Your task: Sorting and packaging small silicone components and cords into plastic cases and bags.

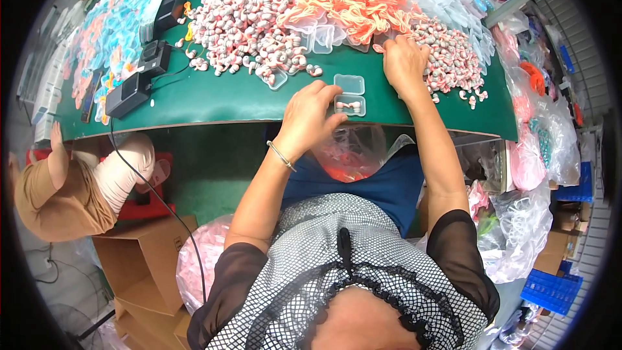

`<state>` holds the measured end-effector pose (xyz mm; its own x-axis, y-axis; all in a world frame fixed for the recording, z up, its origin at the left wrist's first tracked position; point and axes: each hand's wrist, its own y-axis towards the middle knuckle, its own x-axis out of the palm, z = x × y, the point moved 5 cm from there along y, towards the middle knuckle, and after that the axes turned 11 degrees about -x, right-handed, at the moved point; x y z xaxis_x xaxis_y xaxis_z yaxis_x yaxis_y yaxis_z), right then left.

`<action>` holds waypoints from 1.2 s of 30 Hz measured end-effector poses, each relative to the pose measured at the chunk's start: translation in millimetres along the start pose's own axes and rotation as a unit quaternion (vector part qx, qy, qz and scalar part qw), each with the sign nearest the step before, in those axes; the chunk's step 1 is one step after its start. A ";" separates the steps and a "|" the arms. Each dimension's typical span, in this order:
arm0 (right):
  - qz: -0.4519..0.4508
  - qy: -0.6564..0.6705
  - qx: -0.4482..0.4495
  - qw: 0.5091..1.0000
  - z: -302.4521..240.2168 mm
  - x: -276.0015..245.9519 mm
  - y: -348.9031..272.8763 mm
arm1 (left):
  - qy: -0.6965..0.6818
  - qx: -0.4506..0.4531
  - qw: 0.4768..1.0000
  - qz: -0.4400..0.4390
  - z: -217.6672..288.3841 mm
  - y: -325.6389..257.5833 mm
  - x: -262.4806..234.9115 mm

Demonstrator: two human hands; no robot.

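The small clear case (pixel 349 95) lies open at the green worktop's (pixel 227 100) near edge. The left hand (pixel 310 116), fingers curled, steadies it; the right hand (pixel 404 61) pinches into the pink-white earplug pile (pixel 453 58). Advised: hold the case flat and seat each piece fully inside.

Bright even daylight, soft faint shadows, sharp centre, strong fisheye bending, black vignette at corners
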<state>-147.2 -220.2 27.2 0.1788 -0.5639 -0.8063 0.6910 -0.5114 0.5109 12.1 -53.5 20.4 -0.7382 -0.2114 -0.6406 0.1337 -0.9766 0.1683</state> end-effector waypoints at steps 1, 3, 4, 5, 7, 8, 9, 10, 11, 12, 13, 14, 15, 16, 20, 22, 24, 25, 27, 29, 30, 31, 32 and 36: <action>-0.025 0.006 0.000 1.000 -1.3 -2.6 3.4 | -0.004 0.002 1.000 0.004 -0.9 -0.7 -0.9; -0.049 0.010 -0.001 0.999 -4.3 -12.9 6.3 | 0.002 0.004 1.000 0.009 -4.3 -2.3 0.9; 0.013 0.070 -0.021 0.997 -10.1 -25.9 3.2 | 0.011 0.006 1.000 0.015 -5.8 -2.5 1.0; 0.074 0.129 -0.040 0.988 -15.9 -40.5 -1.0 | 0.010 0.004 1.000 0.018 -6.3 -1.7 0.3; 0.061 0.174 -0.027 0.982 -27.0 -60.9 -11.1 | 0.004 0.018 1.000 0.013 -3.6 -1.2 1.9; 0.034 0.276 -0.040 0.960 -36.1 -64.6 -16.8 | 0.004 0.015 1.000 0.015 -4.6 -1.8 0.8; 0.006 0.372 -0.049 0.927 -43.5 -68.4 -22.5 | 0.001 0.012 1.000 0.014 -4.9 -1.7 0.8; -0.011 0.372 -0.073 0.925 -49.8 -74.5 -26.0 | -0.002 0.010 1.000 0.013 -5.2 -1.6 1.0; -0.029 0.373 -0.096 0.923 -55.8 -78.9 -28.6 | -0.003 0.009 1.000 0.012 -5.3 -1.6 1.4; -0.023 0.376 -0.095 0.921 -59.8 -81.8 -30.0 | -0.007 0.010 1.000 0.015 -5.0 -1.0 1.1; -0.023 0.376 -0.093 0.922 -60.6 -79.3 -31.5 | -0.012 0.012 1.000 0.018 -4.7 -0.7 1.0; -0.013 0.366 -0.113 0.924 -62.6 -75.9 -33.7 | -0.011 0.012 1.000 0.017 -4.6 -0.7 1.8; -0.001 0.356 -0.133 0.925 -64.7 -74.1 -34.2 | -0.010 0.010 1.000 0.016 -5.2 -0.2 1.9; 0.003 0.324 -0.148 0.935 -65.8 -73.6 -34.7 | -0.009 0.008 1.000 0.016 -5.8 0.1 2.1; -0.023 0.346 -0.160 0.924 -64.5 -72.8 -37.3 | -0.012 0.006 1.000 0.020 -6.4 -0.8 2.6; -0.032 0.388 -0.146 0.910 -61.5 -67.9 -40.6 | -0.006 0.013 1.000 0.021 -5.5 -1.0 2.3; 0.001 0.389 -0.109 0.915 -50.0 -61.9 -36.2 | -0.005 0.014 1.000 0.023 -4.0 -0.7 1.7; 0.032 0.390 -0.071 0.917 -42.3 -58.9 -32.7 | -0.005 0.015 1.000 0.025 -3.4 -0.9 1.7; 0.015 0.365 -0.067 0.928 -42.3 -50.4 -27.8 | -0.003 0.012 1.000 0.025 -4.3 -1.2 1.1; -0.047 0.326 -0.083 0.941 -50.5 -39.6 -25.9 | -0.001 0.009 1.000 0.025 -6.1 -1.3 1.2; -0.029 0.340 -0.096 0.935 -51.7 -41.1 -24.7 | -0.001 0.013 1.000 0.026 -6.7 -2.0 2.2; -0.028 0.340 -0.097 0.935 -50.6 -42.0 -23.8 | -0.001 0.017 0.999 0.027 -6.4 -2.6 2.5; -0.042 0.403 -0.064 0.912 -46.4 -41.5 -23.2 | 0.000 0.016 0.999 0.028 -5.5 -2.8 2.6; -0.015 0.474 -0.048 0.879 -43.4 -50.6 -29.6 | -0.038 0.015 0.999 0.036 -1.1 -3.8 -0.1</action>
<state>-146.3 -148.4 39.9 0.6323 0.2654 -0.7278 0.7523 -0.4346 0.4951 12.5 -49.8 19.0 -0.7758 -0.2767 -0.5670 0.1701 -0.9571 0.2344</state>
